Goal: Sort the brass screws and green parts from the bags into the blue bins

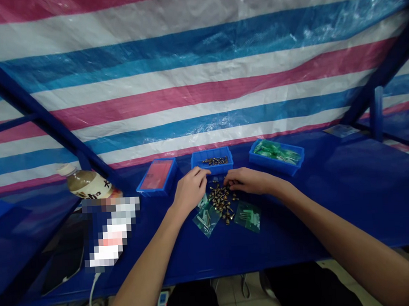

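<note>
A loose pile of small brass-coloured screws lies on the blue table between my hands. My left hand is at the pile's upper left, fingers bent and pressed together near the middle blue bin; what it holds, if anything, is hidden. My right hand is at the pile's upper right, its fingers curled in at the screws, and their tips are too small to read. A green-tinted bag with pale plugs and screws lies below my left hand. Another such bag lies right of the pile.
Behind the hands stand a blue bin of screws, a bin with red sheets at left and a bin of green bags at right. A bottle, a blurred-out object with a white cable and a dark tablet are at far left.
</note>
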`<action>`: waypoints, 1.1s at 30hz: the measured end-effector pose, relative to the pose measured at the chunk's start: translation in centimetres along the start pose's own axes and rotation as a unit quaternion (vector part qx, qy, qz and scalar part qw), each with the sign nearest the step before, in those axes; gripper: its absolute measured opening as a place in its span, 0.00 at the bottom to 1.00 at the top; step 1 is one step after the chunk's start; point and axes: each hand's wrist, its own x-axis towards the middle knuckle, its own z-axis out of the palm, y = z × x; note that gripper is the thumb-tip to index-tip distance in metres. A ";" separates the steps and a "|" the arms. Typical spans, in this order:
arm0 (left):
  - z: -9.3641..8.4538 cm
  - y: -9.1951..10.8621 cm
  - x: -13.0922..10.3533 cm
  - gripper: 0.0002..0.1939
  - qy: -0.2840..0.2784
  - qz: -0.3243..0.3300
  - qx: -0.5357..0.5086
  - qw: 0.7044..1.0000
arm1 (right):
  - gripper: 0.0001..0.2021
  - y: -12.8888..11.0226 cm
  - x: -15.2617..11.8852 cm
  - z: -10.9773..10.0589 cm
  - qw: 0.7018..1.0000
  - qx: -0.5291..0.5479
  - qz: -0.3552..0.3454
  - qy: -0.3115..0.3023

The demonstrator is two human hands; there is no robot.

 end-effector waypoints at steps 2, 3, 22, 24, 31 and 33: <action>0.1 0.0 0.0 0.13 -0.001 0.001 -0.004 1.000 | 0.07 0.0 0.0 0.0 1.000 -0.001 0.024 0.000; 0.1 0.1 0.0 0.13 -0.003 0.001 -0.005 1.000 | 0.06 0.0 0.1 0.0 0.999 0.001 0.035 0.002; -0.9 1.5 -0.1 0.13 -0.008 0.037 0.005 0.999 | 0.06 -1.4 0.5 1.2 0.944 0.272 0.039 0.181; -0.9 1.6 -0.1 0.12 -0.005 0.038 -0.011 0.999 | 0.12 -1.5 0.8 1.5 0.912 0.362 0.049 0.186; -0.1 1.6 -0.2 0.08 0.019 0.056 -0.063 0.996 | 0.19 -1.8 1.2 1.7 0.876 0.441 0.065 0.185; 0.0 1.7 -0.2 0.08 0.027 0.057 -0.069 0.996 | 0.19 -1.8 1.1 1.6 0.878 0.436 0.070 0.184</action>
